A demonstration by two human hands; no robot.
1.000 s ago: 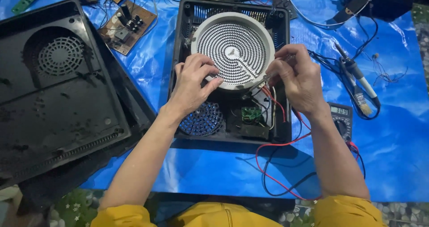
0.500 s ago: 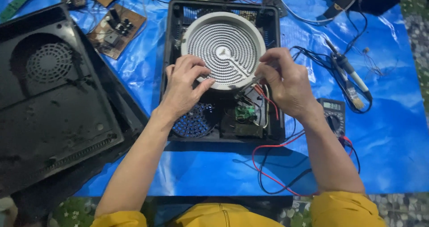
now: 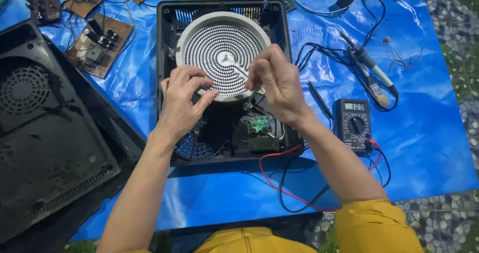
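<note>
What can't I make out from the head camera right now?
- Head view: what the right hand pinches is covered by its own fingers.
- The heating coil near rim lies under the left hand.
- The black cover panel is cut off by the left edge.
- The multimeter display is too small to trust.
</note>
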